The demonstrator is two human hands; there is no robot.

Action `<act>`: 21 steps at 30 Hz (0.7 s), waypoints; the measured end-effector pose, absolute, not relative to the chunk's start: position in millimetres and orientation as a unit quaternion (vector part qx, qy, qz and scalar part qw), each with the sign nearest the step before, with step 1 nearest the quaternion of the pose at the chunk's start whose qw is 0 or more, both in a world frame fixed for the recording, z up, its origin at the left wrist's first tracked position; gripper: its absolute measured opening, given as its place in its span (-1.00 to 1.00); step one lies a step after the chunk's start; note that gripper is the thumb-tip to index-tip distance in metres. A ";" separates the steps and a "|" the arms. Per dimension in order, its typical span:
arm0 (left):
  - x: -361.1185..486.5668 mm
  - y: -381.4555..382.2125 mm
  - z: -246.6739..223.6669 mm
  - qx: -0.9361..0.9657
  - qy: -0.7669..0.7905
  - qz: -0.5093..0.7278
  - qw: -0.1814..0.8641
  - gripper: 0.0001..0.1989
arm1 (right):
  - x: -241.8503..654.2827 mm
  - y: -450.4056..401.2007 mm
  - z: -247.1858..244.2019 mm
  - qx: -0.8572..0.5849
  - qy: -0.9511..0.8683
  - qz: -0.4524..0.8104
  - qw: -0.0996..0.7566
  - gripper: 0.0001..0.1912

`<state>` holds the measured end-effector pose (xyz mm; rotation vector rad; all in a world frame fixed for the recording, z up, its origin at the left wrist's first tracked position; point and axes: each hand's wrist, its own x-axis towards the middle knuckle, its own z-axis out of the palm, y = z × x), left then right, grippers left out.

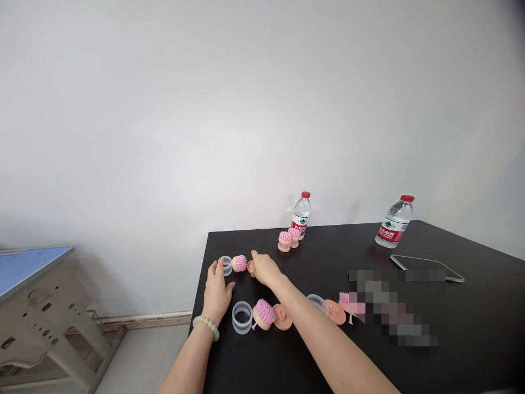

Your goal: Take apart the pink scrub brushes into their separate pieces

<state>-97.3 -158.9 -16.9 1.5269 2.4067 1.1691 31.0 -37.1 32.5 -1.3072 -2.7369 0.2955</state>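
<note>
My left hand (pixel 217 289) is at the table's left side, its fingers apart, with fingertips at a clear plastic ring (pixel 227 266). Beside that ring lies a pink bristle brush head (pixel 239 263). My right hand (pixel 264 268) reaches over to a small peach-coloured part (pixel 251 267); its fingers partly hide that part, and the grip is unclear. Nearer to me a second clear ring (pixel 242 318), a pink brush head (pixel 264 314) and a peach disc (pixel 283 317) form a row. Under and past my right forearm are another ring (pixel 318 304), disc (pixel 336 312) and brush head (pixel 344 300).
Two pink brushes (pixel 284 241) stand upright at the back of the black table (pixel 328 257), by a water bottle (pixel 301 215). Another bottle (pixel 395 221) and a flat, pale-rimmed device (pixel 429 267) are at the right. A blue-topped desk (pixel 33 265) stands at the left.
</note>
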 end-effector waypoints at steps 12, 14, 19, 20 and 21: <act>-105.5 -158.0 -20.0 0.508 0.745 0.430 -0.043 -0.47 | 93.9 -77.3 50.4 -0.360 -0.915 0.146 0.110 -0.69; -104.8 -161.8 -17.0 0.507 0.734 0.448 -0.060 -0.51 | 116.9 -93.2 49.4 -0.347 -0.912 0.164 0.148 -0.71; -82.1 -179.8 3.6 0.529 0.673 0.499 -0.134 -0.68 | 169.5 -135.0 30.8 -0.313 -0.892 0.185 0.269 -0.75; -72.3 -184.7 9.5 0.547 0.641 0.512 -0.163 -0.70 | 176.5 -141.9 23.4 -0.286 -0.883 0.182 0.325 -0.75; -60.9 -189.9 15.6 0.571 0.603 0.523 -0.192 -0.71 | 182.1 -147.7 15.1 -0.260 -0.871 0.174 0.380 -0.76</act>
